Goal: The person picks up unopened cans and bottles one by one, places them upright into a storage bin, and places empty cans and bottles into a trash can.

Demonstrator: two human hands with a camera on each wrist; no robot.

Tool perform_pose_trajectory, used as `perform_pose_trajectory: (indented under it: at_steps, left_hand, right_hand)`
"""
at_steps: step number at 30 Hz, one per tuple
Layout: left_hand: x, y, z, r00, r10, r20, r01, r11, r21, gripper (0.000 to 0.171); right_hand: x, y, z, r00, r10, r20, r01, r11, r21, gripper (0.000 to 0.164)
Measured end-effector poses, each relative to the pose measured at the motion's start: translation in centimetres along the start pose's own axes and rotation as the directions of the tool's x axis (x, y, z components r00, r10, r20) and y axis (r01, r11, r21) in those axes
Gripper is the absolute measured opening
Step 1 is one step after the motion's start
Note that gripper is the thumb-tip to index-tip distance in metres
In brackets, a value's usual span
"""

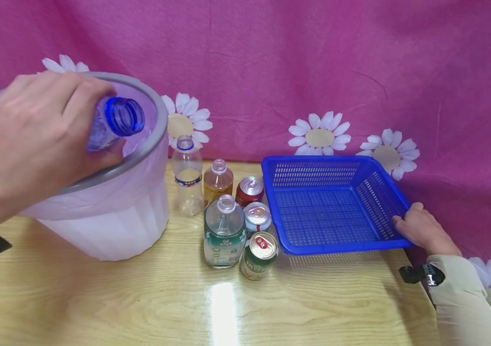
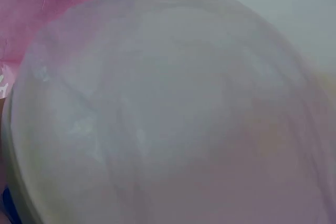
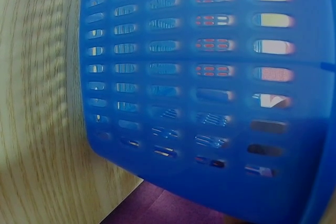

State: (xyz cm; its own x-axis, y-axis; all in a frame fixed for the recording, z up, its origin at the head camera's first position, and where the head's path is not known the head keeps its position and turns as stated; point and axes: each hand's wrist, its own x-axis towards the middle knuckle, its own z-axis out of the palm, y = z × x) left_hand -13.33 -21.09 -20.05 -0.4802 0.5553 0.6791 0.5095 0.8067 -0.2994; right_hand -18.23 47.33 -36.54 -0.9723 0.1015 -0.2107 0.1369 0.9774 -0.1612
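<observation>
Left hand (image 1: 42, 129): fingers curled right round a blue-necked bottle (image 1: 125, 117), tipped sideways over the bin (image 1: 111, 230) on the left
Right hand (image 1: 424, 229): gripping the blue basket (image 1: 332, 211) by its right rim
Middle: three bottles (image 1: 225, 240), three cans (image 1: 259, 257), kinda huddled

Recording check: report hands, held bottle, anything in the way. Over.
Left hand grips uncapped bottle at bin's mouth. Right hand holds basket's right edge. Three bottles and three cans between bin and basket, none blocking bin's mouth.
</observation>
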Motion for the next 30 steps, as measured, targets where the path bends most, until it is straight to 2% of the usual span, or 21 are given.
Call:
perform_pose_trajectory:
  at_steps: [8,15,20,30]
  left_hand:
    - [-0.13,-0.25,0.12,0.999,-0.039,-0.013,0.039,0.999,-0.027,0.07]
    - [-0.47,-0.53,0.0,0.997,-0.07,0.035,0.071,0.997,-0.023,0.072]
    - [-0.53,-0.7,0.0,0.996,-0.078,0.039,0.079,0.996,-0.035,0.075]
    - [-0.54,-0.08,-0.41,0.99,-0.124,0.073,0.129,0.989,-0.068,0.077]
  right_hand:
    - [0.02,0.0,-0.18,1.0,-0.006,-0.013,0.006,1.0,-0.005,0.062]
    - [0.02,0.14,0.12,1.0,-0.02,-0.019,0.02,1.0,-0.011,0.06]
    - [-0.06,0.17,0.09,1.0,-0.012,-0.008,0.012,1.0,-0.009,0.063]
    - [-0.06,0.08,0.11,1.0,-0.015,-0.009,0.015,1.0,-0.008,0.061]
